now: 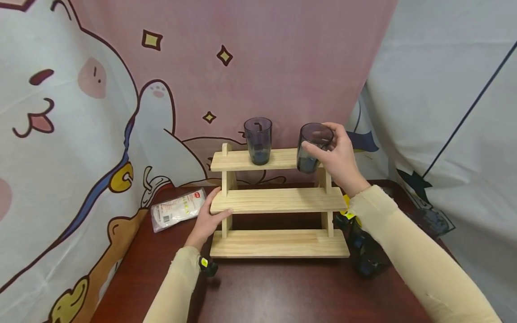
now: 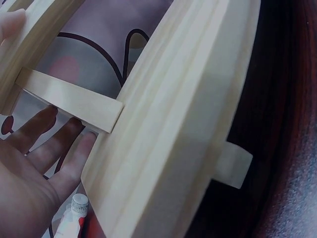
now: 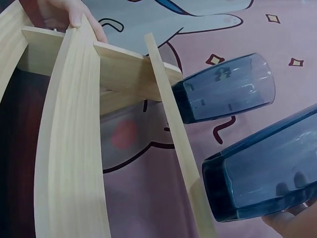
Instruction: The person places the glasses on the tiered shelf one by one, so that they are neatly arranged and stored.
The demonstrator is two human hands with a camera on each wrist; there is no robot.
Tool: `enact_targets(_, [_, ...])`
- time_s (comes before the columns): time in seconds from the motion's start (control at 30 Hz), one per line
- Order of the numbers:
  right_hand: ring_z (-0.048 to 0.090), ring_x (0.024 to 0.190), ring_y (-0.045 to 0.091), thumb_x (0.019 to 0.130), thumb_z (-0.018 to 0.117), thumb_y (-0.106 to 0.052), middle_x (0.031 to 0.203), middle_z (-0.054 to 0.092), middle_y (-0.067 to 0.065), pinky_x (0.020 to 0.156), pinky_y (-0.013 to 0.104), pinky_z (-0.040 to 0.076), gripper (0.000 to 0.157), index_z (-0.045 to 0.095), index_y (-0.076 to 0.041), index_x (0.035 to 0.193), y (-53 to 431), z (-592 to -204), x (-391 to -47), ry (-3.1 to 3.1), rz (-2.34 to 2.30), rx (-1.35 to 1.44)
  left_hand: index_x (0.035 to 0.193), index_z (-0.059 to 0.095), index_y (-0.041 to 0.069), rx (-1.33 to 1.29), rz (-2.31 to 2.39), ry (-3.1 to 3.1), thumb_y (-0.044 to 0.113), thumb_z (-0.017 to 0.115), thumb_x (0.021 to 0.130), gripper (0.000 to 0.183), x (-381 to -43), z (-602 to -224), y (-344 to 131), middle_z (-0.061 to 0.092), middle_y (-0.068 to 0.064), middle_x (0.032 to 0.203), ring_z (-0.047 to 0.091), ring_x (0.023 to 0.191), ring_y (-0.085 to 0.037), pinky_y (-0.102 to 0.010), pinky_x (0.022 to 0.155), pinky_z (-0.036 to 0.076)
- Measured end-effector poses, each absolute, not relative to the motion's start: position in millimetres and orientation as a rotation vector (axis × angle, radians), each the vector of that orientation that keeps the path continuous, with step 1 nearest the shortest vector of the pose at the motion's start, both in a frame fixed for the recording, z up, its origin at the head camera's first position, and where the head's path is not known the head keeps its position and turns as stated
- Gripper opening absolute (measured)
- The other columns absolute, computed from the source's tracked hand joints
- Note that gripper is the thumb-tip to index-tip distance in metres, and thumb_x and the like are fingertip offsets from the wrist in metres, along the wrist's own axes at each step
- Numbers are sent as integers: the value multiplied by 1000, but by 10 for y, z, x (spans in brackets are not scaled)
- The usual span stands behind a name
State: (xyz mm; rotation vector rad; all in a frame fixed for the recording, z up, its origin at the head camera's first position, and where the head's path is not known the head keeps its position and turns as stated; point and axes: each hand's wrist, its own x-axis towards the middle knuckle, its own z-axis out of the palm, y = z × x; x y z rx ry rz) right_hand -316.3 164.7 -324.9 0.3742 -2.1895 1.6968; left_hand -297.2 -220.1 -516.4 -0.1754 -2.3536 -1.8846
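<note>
A three-tier wooden display stand [image 1: 278, 200] stands on the table. My left hand [image 1: 205, 223] grips the left end of its middle shelf, the thumb over the front edge. In the left wrist view, fingers [image 2: 74, 153] lie beside the stand's upright. My right hand [image 1: 342, 159] holds a dark, see-through drinking glass [image 1: 308, 162] by its side, thumb in front. That glass is upright at the right end of the top shelf; I cannot tell whether its base touches the wood. A matching glass [image 1: 258, 141] stands upright on the same shelf, left of it.
On the reddish-brown table [image 1: 291, 291], a clear plastic packet [image 1: 178, 209] lies left of the stand. A dark, shiny bundle [image 1: 367, 251] sits at the right, partly behind my right sleeve. Printed cloth [image 1: 282, 67] hangs close behind. A small white-capped bottle [image 2: 79, 204] shows in the left wrist view.
</note>
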Motion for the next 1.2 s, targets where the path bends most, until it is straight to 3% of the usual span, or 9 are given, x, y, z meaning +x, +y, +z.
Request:
enact_targets(0.23, [57, 125, 20, 92, 82, -44, 140, 59, 9, 102, 33, 45, 76, 42, -17, 150, 1595, -3297, -3282, -2176, 1709, 347, 161, 41, 32, -185, -1896, -2353, 21, 86, 89, 86, -2979, -5172, -2200, 46, -4, 160, 49, 137, -28, -51, 113, 40])
enact_targets(0.53, [52, 131, 20, 89, 81, -52, 144, 52, 5, 109, 47, 44, 85, 37, -24, 156, 1535, -3232, -3360, -2270, 1705, 322, 159, 42, 37, -192, -1897, -2347, 22, 86, 90, 84, -2969, -5164, -2208, 45, -4, 160, 49, 138, -28, -51, 112, 41])
enact_targets(0.93, [48, 137, 23, 92, 82, -42, 155, 46, 7, 114, 49, 41, 85, 35, -23, 161, 1535, -3182, -3537, -2291, 1748, 330, 159, 41, 38, -185, -1906, -2354, 23, 87, 89, 85, -2970, -5158, -2210, 45, -3, 160, 48, 138, -28, -52, 113, 39])
enact_targets(1.2, [51, 136, 22, 92, 81, -43, 157, 45, 5, 111, 48, 45, 86, 34, -24, 161, 1506, -3174, -3634, -2289, 1791, 324, 163, 39, 30, -187, -1899, -2356, 21, 86, 90, 87, -2973, -5157, -2208, 44, -5, 161, 47, 139, -28, -51, 114, 39])
